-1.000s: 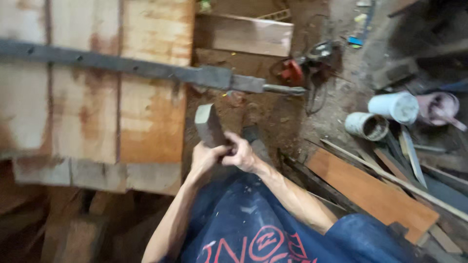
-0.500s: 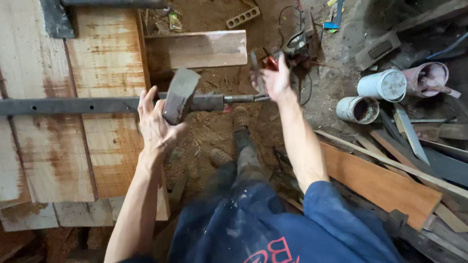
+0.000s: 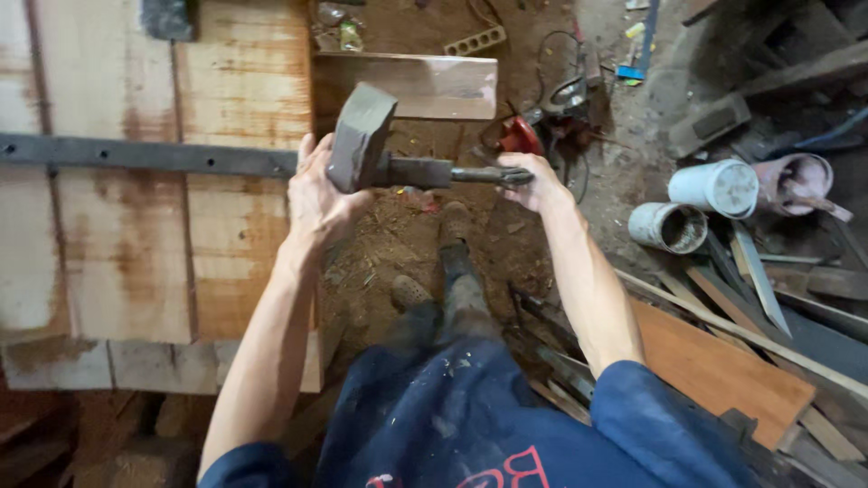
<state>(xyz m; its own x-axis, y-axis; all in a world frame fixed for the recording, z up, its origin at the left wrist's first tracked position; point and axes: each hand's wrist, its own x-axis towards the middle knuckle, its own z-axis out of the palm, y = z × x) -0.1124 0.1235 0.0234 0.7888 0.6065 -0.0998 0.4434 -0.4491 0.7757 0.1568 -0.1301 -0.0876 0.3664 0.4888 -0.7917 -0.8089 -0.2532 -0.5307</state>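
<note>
A long dark steel bar clamp (image 3: 163,155) lies across several pale wooden boards (image 3: 117,226). My left hand (image 3: 318,199) holds a small grey wooden block (image 3: 360,136) against the clamp's end jaw. My right hand (image 3: 533,179) grips the clamp's screw handle (image 3: 484,175) at the right end, over the dirt floor. My arms reach forward from blue sleeves, and my muddy shoes (image 3: 457,244) stand below the clamp.
A loose plank (image 3: 425,83) lies beyond the clamp. A red power tool with cord (image 3: 542,126) sits on the dirt. Two white pipe pieces (image 3: 696,203) and scrap boards (image 3: 723,370) crowd the right. A perforated brick (image 3: 475,41) lies at the top.
My right hand moved from near the red power tool to the clamp's screw handle. My left hand shifted the grey block to the clamp's end jaw.
</note>
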